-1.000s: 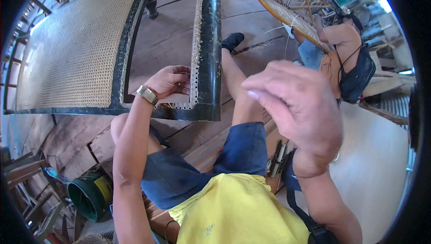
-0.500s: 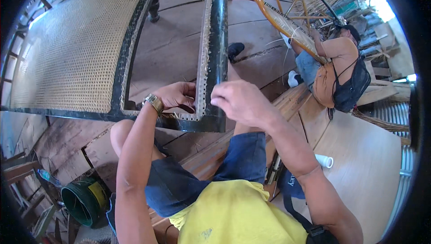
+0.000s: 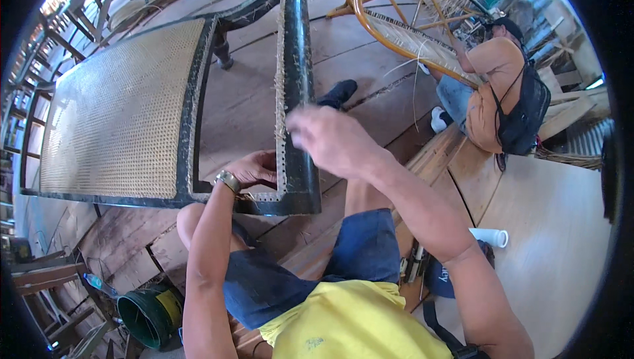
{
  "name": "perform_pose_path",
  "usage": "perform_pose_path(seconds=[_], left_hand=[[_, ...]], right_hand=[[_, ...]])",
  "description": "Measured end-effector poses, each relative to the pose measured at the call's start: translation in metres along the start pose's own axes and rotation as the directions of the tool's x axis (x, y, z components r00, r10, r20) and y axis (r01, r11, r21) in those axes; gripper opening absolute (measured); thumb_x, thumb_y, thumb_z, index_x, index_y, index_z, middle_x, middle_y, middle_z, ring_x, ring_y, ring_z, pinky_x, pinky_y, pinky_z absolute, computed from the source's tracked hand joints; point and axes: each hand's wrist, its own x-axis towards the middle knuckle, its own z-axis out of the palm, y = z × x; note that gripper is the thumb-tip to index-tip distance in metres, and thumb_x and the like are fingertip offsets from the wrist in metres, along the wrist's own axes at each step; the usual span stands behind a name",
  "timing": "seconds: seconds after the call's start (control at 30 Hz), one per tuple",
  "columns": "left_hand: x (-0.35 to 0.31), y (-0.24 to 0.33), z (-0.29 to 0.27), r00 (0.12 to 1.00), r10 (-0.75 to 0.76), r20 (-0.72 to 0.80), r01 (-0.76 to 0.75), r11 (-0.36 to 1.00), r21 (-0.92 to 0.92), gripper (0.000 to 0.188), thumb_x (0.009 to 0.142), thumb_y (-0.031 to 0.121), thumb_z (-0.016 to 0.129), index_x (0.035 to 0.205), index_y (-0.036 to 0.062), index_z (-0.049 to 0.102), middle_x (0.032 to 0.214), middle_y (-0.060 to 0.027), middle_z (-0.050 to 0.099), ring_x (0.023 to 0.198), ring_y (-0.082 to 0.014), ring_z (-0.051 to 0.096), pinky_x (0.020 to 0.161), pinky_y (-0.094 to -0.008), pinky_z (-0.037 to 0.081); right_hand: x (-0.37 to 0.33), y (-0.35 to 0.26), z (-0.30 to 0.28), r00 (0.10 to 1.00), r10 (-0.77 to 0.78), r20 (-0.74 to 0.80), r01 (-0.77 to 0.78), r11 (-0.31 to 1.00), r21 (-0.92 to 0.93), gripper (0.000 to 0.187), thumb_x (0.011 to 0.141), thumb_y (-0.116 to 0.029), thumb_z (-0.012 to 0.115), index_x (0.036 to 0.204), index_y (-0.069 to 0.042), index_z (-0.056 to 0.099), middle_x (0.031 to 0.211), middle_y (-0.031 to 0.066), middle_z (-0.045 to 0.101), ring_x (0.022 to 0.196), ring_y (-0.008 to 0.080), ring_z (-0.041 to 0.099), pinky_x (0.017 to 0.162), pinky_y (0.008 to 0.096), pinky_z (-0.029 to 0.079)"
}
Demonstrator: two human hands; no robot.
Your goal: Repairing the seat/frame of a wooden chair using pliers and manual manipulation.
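Observation:
A black wooden furniture frame (image 3: 302, 55) lies across my knees, with a woven cane panel (image 3: 125, 114) in its long left section. Small holes and frayed cane ends line the inner edge of its right rail. My left hand (image 3: 251, 169), below a metal wristwatch (image 3: 229, 180), reaches into the open section at the near right corner. Its fingers are curled against the rail's inner side; their tips, and anything in them, are hidden. Over the right rail, just above the row of holes, is my right hand (image 3: 333, 140). Motion smears its fingers, so their grip is unclear.
To the right a co-worker (image 3: 505, 88) sits beside an orange-brown curved chair frame (image 3: 370, 19) with pale strands. A pale board (image 3: 548, 227) lies nearer, bearing a white tube (image 3: 490, 237). A dark green bucket (image 3: 145, 319) stands at lower left, near wooden pieces (image 3: 49, 276).
My right hand has moved slightly up and left along the rail and is more blurred. My left hand stays at the corner. The whole view has shifted, showing more of the frame's far end.

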Motion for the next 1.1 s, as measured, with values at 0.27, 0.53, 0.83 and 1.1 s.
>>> perform_pose_path(seconds=[0.27, 0.53, 0.83, 1.1], left_hand=[[-0.002, -0.001, 0.0, 0.998, 0.069, 0.002, -0.067, 0.951, 0.301, 0.076, 0.081, 0.012, 0.08, 0.145, 0.0, 0.041, 0.136, -0.0092, 0.058, 0.122, -0.0192, 0.054, 0.109, -0.0374, 0.04], [-0.01, 0.012, 0.007, 0.998, 0.031, -0.052, -0.023, 0.988, 0.151, 0.071, 0.081, 0.004, 0.078, 0.143, 0.0009, 0.045, 0.134, -0.0077, 0.059, 0.122, -0.0184, 0.053, 0.109, -0.0358, 0.039], [-0.01, -0.002, 0.011, 1.0, -0.003, 0.002, 0.003, 1.0, 0.0, 0.078, 0.084, 0.003, 0.068, 0.151, 0.002, 0.03, 0.139, -0.0094, 0.055, 0.124, -0.0182, 0.052, 0.107, -0.0345, 0.041], [-0.013, -0.005, 0.017, 0.967, 0.177, -0.181, -0.159, 0.981, 0.108, 0.051, 0.09, 0.01, 0.068, 0.135, 0.0008, 0.048, 0.122, -0.0083, 0.063, 0.11, -0.0194, 0.06, 0.094, -0.0364, 0.051]], right_hand=[[0.029, -0.016, 0.013, 0.99, 0.046, 0.136, -0.026, 0.99, -0.142, 0.021, 0.093, -0.022, 0.059, 0.103, -0.006, 0.066, 0.102, 0.0147, 0.067, 0.09, 0.0332, 0.064, 0.084, 0.0464, 0.05], [0.02, -0.031, 0.017, 0.975, -0.065, 0.211, 0.037, 0.99, 0.134, 0.012, 0.088, -0.021, 0.063, 0.09, -0.011, 0.07, 0.09, 0.0068, 0.07, 0.088, 0.0275, 0.064, 0.089, 0.0426, 0.036], [0.013, -0.032, -0.015, 0.986, 0.11, -0.125, -0.062, 0.939, 0.339, 0.022, 0.085, -0.024, 0.071, 0.089, -0.002, 0.066, 0.082, 0.0173, 0.067, 0.081, 0.0329, 0.065, 0.072, 0.0427, 0.051], [0.009, -0.025, -0.037, 0.986, 0.094, -0.139, -0.059, 0.969, 0.239, 0.019, 0.092, -0.018, 0.066, 0.099, 0.0, 0.063, 0.077, 0.0175, 0.066, 0.069, 0.0323, 0.067, 0.065, 0.0397, 0.053]])
